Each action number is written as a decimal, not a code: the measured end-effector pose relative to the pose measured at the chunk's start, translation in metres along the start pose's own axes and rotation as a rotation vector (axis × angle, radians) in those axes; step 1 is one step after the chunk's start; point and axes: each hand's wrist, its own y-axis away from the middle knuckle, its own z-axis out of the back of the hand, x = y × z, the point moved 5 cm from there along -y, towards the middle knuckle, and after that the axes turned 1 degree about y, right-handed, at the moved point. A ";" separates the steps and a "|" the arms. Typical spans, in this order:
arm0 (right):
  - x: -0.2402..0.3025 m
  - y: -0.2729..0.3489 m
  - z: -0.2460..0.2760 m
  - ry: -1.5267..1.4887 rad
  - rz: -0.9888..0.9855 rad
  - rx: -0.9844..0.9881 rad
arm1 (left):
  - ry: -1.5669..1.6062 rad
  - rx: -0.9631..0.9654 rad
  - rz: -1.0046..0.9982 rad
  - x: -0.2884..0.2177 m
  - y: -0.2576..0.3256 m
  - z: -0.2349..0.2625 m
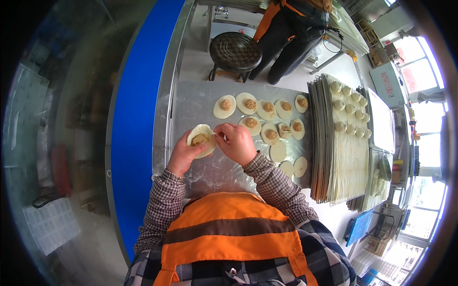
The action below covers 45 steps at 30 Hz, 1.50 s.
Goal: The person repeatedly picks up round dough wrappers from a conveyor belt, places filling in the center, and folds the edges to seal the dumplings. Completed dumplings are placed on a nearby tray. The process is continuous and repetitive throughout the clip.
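Note:
My left hand (pixel 181 155) cups a round dough wrapper (pixel 203 129) that has a lump of brownish filling (pixel 200 139) in its middle. At the wrapper's right edge, the thumb and fingers of my right hand (pixel 238 144) are pinched together on the dough. The wrapper is still mostly unfolded, its filling showing. To the right of my hands, several flat dough rounds topped with filling (pixel 224 106) lie in rows on the metal table (pixel 214 177). Nearer to me are 3 plain dough rounds (pixel 277 152) without filling.
A tall stack of trays (pixel 348 164) stands at the right, with several small white buns (pixel 350 108) on its top. Along the left runs a blue panel (pixel 136 119). Beyond the table are a black stool (pixel 235 50) and another person's legs (pixel 298 50).

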 end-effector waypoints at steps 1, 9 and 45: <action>-0.004 0.005 0.000 -0.167 -0.108 0.002 | -0.032 0.029 0.014 0.000 0.002 -0.004; -0.008 0.035 0.020 -0.179 -0.204 0.027 | -0.395 0.145 -0.122 0.002 0.006 -0.035; -0.026 0.100 0.051 -0.325 -0.270 0.089 | -0.333 0.087 0.132 0.044 0.024 -0.084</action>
